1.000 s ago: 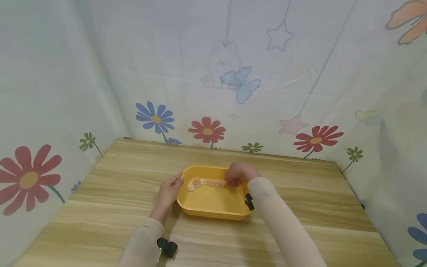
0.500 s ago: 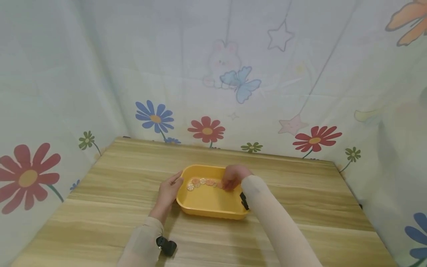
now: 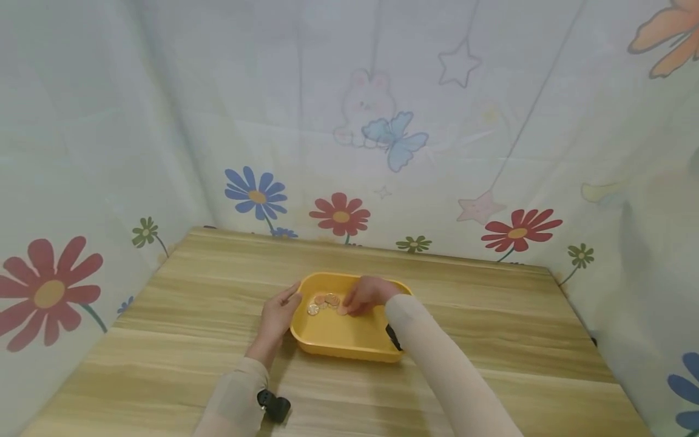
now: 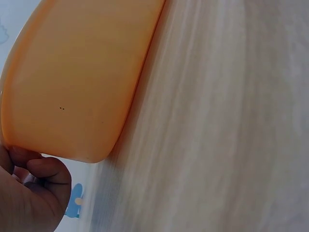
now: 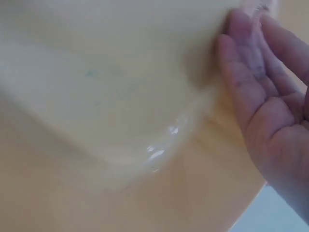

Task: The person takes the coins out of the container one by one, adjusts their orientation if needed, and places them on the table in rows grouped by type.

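A yellow plastic tray point(image 3: 349, 352) rests on the table, with several coins point(image 3: 327, 300), some copper and some silvery, bunched near its back left corner. My left hand point(image 3: 276, 312) grips the tray's left end. In the left wrist view, the fingers point(image 4: 50, 171) curl in at the edge of the tray wall point(image 4: 72, 87). Reaching into the tray, my right hand point(image 3: 368, 294) has its fingertips down on the floor beside the coins. Its fingers point(image 5: 246, 89) look fairly straight in the right wrist view, with a pinkish coin-like edge point(image 5: 263, 7) at the tips.
The wood-grain table point(image 3: 218, 273) extends around the tray. A white fabric backdrop point(image 3: 262, 91) printed with flowers encloses the back and sides. Each wrist carries a black camera, the left one point(image 3: 274, 405) hanging close over the table.
My right hand has moved left inside the tray, and the row of coins has been pushed into a tighter bunch at the left. The left hand keeps its place on the tray.
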{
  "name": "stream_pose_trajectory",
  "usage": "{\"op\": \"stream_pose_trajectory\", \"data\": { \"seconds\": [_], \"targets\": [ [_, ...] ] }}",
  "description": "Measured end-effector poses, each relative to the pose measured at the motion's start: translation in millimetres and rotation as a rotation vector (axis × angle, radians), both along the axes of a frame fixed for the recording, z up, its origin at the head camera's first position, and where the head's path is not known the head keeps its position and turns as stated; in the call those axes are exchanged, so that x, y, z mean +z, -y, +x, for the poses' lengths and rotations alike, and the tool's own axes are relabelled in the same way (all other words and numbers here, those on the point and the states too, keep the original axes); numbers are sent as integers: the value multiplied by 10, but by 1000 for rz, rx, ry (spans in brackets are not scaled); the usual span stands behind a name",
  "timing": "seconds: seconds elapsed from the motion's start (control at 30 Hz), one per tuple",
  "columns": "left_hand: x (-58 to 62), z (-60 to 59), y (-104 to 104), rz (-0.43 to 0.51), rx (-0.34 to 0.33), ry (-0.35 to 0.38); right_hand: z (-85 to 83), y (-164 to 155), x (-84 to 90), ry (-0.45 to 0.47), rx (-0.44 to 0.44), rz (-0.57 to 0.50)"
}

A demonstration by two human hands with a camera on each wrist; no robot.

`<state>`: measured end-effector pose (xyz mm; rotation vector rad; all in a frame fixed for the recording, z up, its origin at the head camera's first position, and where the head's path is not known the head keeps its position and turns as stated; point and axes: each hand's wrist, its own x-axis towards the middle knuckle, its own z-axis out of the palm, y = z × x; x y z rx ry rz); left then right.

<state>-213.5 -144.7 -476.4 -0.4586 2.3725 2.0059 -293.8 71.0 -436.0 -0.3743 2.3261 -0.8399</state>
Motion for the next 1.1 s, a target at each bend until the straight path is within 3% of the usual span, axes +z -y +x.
{"op": "stream_pose_trajectory", "data": {
  "seconds": [0.17, 0.7, 0.9, 1.1],
  "targets": [
    [0, -5, -12, -10, 2, -4, 16, 43, -23, -66, 54, -2],
    [25, 11, -11, -16, 4, 7, -28, 188, -110, -273, 338, 32],
    [35, 9, -8, -15, 14, 7, -47, 251, -171, -377, 373, 27],
    [37, 16, -5, -41, 2, 8, -42, 300, -186, -381, 351, 18]
  ]
}}
